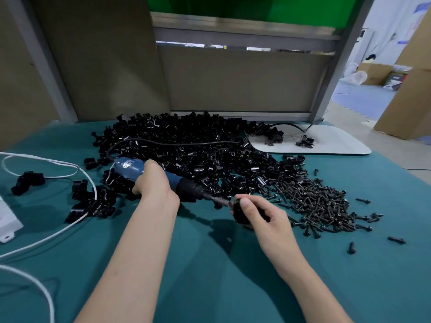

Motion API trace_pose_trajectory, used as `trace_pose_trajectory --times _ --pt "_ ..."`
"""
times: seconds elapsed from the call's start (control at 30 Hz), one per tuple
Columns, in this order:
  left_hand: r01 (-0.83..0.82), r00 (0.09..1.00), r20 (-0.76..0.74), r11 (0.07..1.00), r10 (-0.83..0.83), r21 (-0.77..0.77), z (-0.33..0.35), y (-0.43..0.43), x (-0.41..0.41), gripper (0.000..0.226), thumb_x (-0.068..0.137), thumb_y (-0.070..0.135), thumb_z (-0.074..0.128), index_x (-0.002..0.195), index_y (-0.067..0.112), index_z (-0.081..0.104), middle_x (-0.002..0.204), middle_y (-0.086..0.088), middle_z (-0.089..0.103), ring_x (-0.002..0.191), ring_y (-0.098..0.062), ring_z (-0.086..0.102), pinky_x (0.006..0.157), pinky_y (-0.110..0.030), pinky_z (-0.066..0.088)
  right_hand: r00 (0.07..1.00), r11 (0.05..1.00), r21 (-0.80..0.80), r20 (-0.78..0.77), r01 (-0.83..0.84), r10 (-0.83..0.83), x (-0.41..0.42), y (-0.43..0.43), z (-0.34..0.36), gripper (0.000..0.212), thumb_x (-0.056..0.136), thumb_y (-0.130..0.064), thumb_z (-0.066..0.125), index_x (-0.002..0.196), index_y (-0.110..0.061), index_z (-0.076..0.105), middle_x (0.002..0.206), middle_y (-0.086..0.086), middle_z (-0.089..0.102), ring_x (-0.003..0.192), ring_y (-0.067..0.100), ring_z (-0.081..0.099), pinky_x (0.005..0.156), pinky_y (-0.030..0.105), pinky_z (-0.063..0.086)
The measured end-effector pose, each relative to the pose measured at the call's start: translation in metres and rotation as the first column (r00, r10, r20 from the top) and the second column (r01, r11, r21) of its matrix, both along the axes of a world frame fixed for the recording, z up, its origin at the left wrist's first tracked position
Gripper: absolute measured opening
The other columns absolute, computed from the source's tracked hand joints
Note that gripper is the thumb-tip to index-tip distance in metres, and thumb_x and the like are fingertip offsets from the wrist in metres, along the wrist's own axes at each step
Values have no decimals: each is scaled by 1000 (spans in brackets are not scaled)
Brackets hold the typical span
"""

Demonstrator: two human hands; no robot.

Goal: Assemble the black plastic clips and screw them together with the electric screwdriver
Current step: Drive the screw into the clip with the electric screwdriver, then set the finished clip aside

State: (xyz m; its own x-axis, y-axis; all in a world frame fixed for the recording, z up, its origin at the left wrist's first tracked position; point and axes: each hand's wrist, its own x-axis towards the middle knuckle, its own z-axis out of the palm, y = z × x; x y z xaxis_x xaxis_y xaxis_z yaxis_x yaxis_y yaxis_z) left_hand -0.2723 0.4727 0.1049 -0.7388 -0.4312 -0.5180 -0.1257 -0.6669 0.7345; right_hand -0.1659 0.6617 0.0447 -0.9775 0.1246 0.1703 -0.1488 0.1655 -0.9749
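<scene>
Teal cloth covers the bench, where the left hand grips a blue screwdriver at frame centre, its tip against a black clip pinched by the right hand, screws heaped just right.

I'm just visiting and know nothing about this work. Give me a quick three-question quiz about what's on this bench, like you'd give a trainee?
1. True or false: no hand touches the electric screwdriver.
2. What does the right hand pinch? A a white cable, B a black clip, C nothing.
3. Fill in: the pile of screws lies to the ___ of the clip pile.
Key: 1 false, the left hand grips it. 2 B. 3 right.
</scene>
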Motion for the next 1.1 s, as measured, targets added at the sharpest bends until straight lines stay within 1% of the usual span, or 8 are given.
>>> trace_pose_trajectory --times 0.17,0.27,0.4,0.5,0.67,0.8,0.97,1.1 --pt "28 999 42 993 -23 -113 8 -8 5 46 94 16 53 138 10 41 116 -6 49 97 -22 51 81 -35 48 992 953 -278 69 122 -107 1 7 3 36 88 -55 59 98 -28 82 97 10 79 96 28 76 77 35 64" --pt "85 993 -56 961 -103 -263 13 -3 23 41 95 19 51 136 12 45 127 -12 51 89 -21 47 73 -33 42 985 909 -387 134 157 -113 3 10 5 44 86 -57 61 96 -21 83 94 15 79 89 34 77 68 36 63" --pt "35 940 -192 639 -282 -768 -2 16 70 42 100 25 48 142 26 45 144 3 42 107 -12 48 91 -24 36 986 891 -429 131 149 -102 8 9 7 46 88 -59 58 100 -21 82 97 4 80 85 38 77 61 38 62" --pt "190 767 -165 464 -620 -865 -21 41 107 15 102 25 54 114 31 58 108 10 64 91 2 59 75 -5 42 985 907 -390 126 160 -120 19 8 8 43 94 -62 57 101 -27 81 94 9 77 89 38 76 63 40 62" --pt "233 538 79 57 -839 -971 -41 75 149 21 101 34 57 120 27 61 113 11 56 100 0 54 86 -12 39 976 943 -261 121 208 -182 57 12 7 38 97 -59 52 94 -34 80 85 -3 77 89 23 75 73 34 60" --pt "185 398 142 -73 -906 -980 -29 100 175 18 100 38 59 115 31 64 109 13 57 92 4 55 77 -2 36 956 951 -110 84 290 -282 110 48 14 33 105 -37 51 88 -35 79 91 -9 78 91 12 72 76 23 55" --pt "209 147 80 -48 -986 -977 -18 173 230 16 99 36 62 113 31 65 107 11 65 89 -10 63 80 -25 49 951 953 106 100 284 -294 201 133 42 27 106 -31 53 91 -31 75 76 -10 74 76 11 75 59 28 60" --pt "232 -62 82 -95 -995 -968 -14 243 278 34 98 33 63 131 26 58 111 11 62 92 -6 62 79 -21 46 871 843 342 117 416 -477 270 193 52 18 104 -36 56 97 -33 72 91 -8 76 90 13 73 78 36 61"
